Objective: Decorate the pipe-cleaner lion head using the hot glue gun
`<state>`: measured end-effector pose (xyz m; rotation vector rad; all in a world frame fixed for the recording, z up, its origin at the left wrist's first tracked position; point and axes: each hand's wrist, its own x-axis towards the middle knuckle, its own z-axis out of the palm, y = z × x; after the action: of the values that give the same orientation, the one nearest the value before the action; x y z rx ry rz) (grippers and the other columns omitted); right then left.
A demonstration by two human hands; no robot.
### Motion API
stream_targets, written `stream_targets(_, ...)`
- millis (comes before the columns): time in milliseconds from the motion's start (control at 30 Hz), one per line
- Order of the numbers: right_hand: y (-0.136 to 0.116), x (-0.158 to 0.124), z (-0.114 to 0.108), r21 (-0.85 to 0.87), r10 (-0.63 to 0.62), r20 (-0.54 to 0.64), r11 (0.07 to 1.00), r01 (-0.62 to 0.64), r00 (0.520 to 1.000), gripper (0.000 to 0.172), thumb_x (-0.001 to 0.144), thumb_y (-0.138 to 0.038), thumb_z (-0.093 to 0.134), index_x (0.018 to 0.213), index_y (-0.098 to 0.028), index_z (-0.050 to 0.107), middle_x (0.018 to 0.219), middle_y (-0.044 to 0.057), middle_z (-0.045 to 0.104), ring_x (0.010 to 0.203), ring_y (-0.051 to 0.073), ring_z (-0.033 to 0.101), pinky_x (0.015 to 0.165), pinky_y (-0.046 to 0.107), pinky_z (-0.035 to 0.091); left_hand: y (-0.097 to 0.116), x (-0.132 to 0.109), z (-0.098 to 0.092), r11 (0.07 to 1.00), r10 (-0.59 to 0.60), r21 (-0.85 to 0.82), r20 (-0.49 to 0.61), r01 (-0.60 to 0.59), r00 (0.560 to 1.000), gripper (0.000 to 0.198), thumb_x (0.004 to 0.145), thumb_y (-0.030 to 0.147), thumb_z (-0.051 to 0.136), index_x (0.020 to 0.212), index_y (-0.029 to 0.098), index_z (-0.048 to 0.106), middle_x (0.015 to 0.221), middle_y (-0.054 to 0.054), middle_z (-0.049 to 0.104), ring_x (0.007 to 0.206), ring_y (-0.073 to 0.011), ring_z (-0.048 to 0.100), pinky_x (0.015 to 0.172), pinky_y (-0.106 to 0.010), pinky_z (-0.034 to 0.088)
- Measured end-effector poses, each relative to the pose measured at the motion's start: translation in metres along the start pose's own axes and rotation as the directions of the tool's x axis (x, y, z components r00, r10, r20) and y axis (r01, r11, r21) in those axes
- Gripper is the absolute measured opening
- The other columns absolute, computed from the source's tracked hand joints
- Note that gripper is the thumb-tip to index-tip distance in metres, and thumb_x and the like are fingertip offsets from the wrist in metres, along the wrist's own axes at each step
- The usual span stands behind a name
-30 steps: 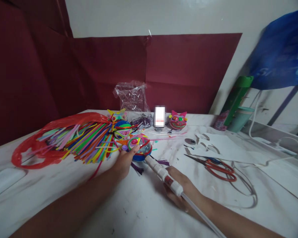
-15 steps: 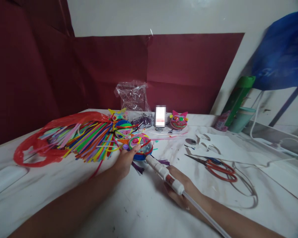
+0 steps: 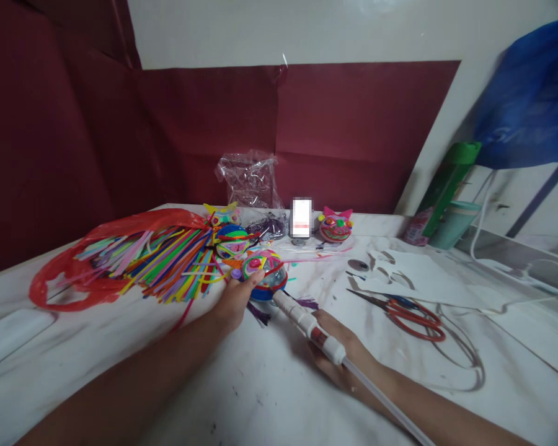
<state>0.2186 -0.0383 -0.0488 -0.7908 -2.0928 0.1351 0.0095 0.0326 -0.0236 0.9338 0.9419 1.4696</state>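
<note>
My left hand [image 3: 239,297] grips a round craft ball [image 3: 273,277], its thumb pressed on the near left side. The ball is partly clear, with a blue base, a red strip and pink and yellow coils. In my right hand [image 3: 337,344] is a white hot glue gun [image 3: 302,319], with a long translucent glue stick [image 3: 381,399] running out of its back. The gun's tip meets or nearly meets the ball's lower right edge; actual contact I cannot tell. Purple tassels [image 3: 259,314] stick out beneath the ball.
Colourful pipe cleaners [image 3: 167,266] spill from a red plastic bag [image 3: 69,300] at left. Behind stand a blue-green ball [image 3: 232,238], a phone [image 3: 301,218] and a pink decorated ball [image 3: 335,227]. Orange-handled scissors [image 3: 413,319] and paper scraps [image 3: 393,279] lie at right, near a cable [image 3: 477,365].
Both hands, the ball and the glue gun keep almost the same position. The whole view has shifted very slightly.
</note>
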Motion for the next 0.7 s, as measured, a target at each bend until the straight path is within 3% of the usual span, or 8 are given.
stream_targets(167,0.003,-0.003,0.002,-0.012,0.015,0.017,1.0,-0.015,1.0,0.021,0.076,-0.006,0.054,0.088,-0.024,0.054,0.08,0.006,0.066,0.072,0.022,0.066,0.06,0.03,0.056,0.0,-0.002,-0.001,0.999,0.044,0.0,0.061,-0.044,0.997,0.053,0.058,0.041,0.086,0.102,0.017,0.069,0.102,-0.009,0.076,0.11,-0.0318,0.065,0.102,-0.046,0.044)
stream_targets(267,0.002,-0.002,-0.001,-0.065,0.035,-0.032,0.997,-0.037,0.999,0.019,0.077,-0.006,0.052,0.084,-0.024,0.051,0.075,0.004,0.063,0.068,0.02,0.064,0.057,0.029,0.054,0.0,-0.001,-0.002,1.0,-0.007,-0.019,0.041,0.008,0.999,0.054,0.056,0.044,0.086,0.099,0.016,0.069,0.101,-0.011,0.076,0.109,-0.0335,0.065,0.101,-0.048,0.044)
stream_targets(400,0.001,-0.002,-0.004,-0.055,0.0,0.008,0.998,0.001,1.0,0.017,0.079,-0.008,0.05,0.083,-0.024,0.049,0.074,0.003,0.061,0.065,0.018,0.061,0.054,0.027,0.051,-0.002,0.003,-0.004,0.999,-0.004,-0.036,0.011,0.004,1.0,0.058,0.057,0.043,0.086,0.105,0.017,0.068,0.109,-0.011,0.075,0.116,-0.0323,0.062,0.106,-0.046,0.04)
stream_targets(700,0.021,-0.002,0.015,-0.05,0.042,0.003,0.998,-0.042,0.999,0.016,0.072,-0.009,0.059,0.072,-0.025,0.055,0.067,0.003,0.065,0.06,0.019,0.064,0.05,0.028,0.053,-0.006,0.005,-0.003,0.999,0.03,-0.034,-0.014,-0.031,0.999,0.064,0.057,0.036,0.087,0.115,0.02,0.065,0.113,-0.01,0.074,0.119,-0.0297,0.061,0.109,-0.044,0.039)
